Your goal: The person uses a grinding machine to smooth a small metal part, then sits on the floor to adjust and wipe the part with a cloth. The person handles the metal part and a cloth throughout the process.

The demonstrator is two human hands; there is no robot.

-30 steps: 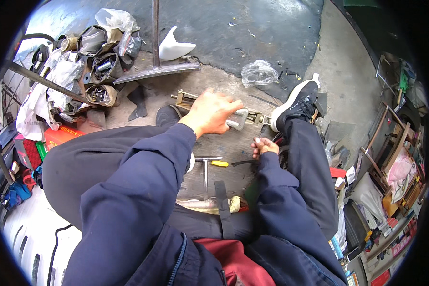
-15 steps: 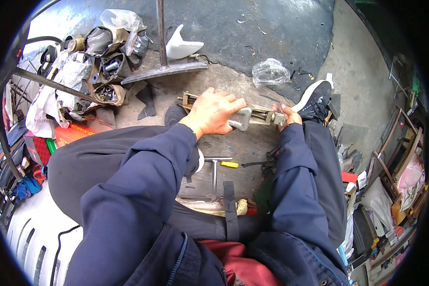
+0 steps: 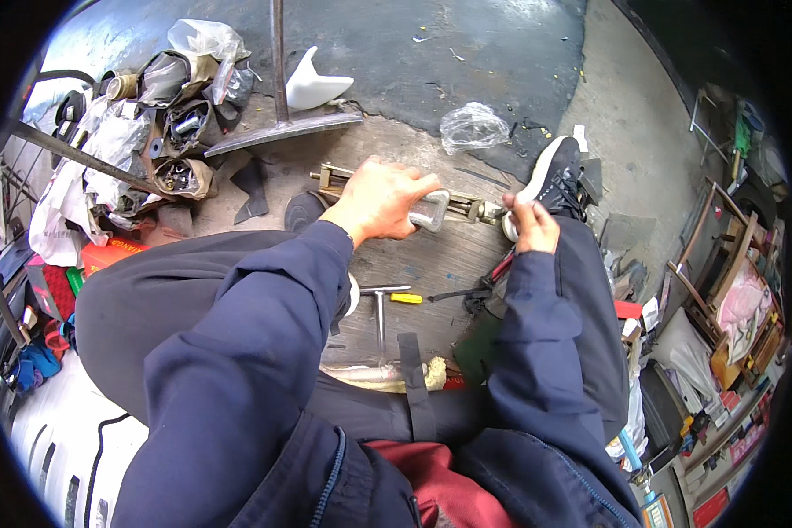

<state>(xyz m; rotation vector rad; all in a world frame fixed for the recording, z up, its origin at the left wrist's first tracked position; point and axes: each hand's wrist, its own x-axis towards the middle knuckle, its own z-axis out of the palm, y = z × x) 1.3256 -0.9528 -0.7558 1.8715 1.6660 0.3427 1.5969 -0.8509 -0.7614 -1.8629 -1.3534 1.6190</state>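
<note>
My left hand [image 3: 383, 201] is closed round a long metal vise-like tool [image 3: 462, 206] with brass-coloured bars and a round knob at its right end. A grey metal loop [image 3: 429, 211] on it sticks out by my fingers. The tool lies crosswise just above the floor, its middle covered by my hand. My right hand [image 3: 534, 225] is beside the knob, thumb and fingers curled together in a pinch; what they hold, if anything, is too small to make out. Nearer to me on the floor are a T-handle wrench [image 3: 380, 321] and a short yellow handle [image 3: 406, 299].
A metal stand [image 3: 286, 132] rises beyond my left hand, with a white curved piece [image 3: 315, 84] behind it. Bags of small parts [image 3: 185, 123] crowd the left. A clear plastic bag [image 3: 473, 128] lies ahead, near my right shoe [image 3: 554, 176]. Clutter lines the right side.
My right hand has come away from the tool's right end, fingers now curled together beside it. My left hand keeps its grip. The whole view has shifted slightly.
</note>
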